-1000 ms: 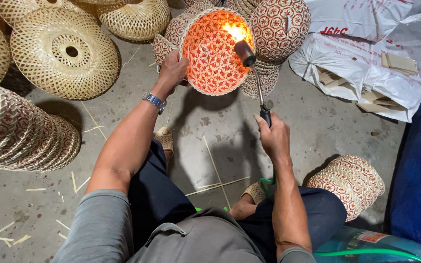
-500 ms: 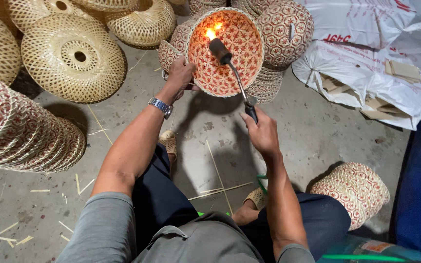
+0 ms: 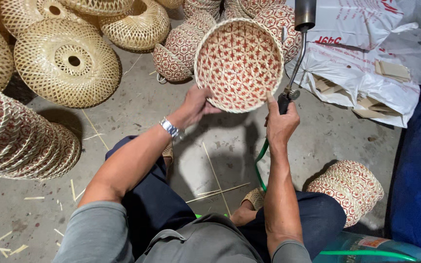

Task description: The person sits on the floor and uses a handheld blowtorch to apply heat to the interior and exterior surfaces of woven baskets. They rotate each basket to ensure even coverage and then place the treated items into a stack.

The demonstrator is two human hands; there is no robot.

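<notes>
Since the earlier frames we had pulled the torch (image 3: 296,58) out of the basket (image 3: 239,64): its flame no longer glowed inside the weave, and the nozzle pointed up to the right of the rim instead of into the bowl.

Our right hand (image 3: 281,122) was wrapped tight around the torch's dark handle, fingers curled shut on it and the thumb stretched up toward the basket's near edge. The thin metal tube rose from the valve to the steel head at the far edge of the view. A green hose (image 3: 259,163) dropped from the handle toward our knees.

Our left hand (image 3: 197,104) pinched the basket's near left rim, fingers closed on the edge, a metal wristwatch (image 3: 170,129) on that wrist. The basket, woven in pale strips with a red star pattern, was held off the floor in the middle of the scene, its open mouth turned toward us.

Around it, on the concrete floor (image 3: 137,107), lay plain pale woven domes (image 3: 66,61) at the far left, a nested stack of red-patterned baskets (image 3: 20,141) at the left, more patterned ones at the far middle, and one on its side (image 3: 349,187) near our right knee. A white plastic sack (image 3: 361,73) holding flat wood pieces lay at the far right.
</notes>
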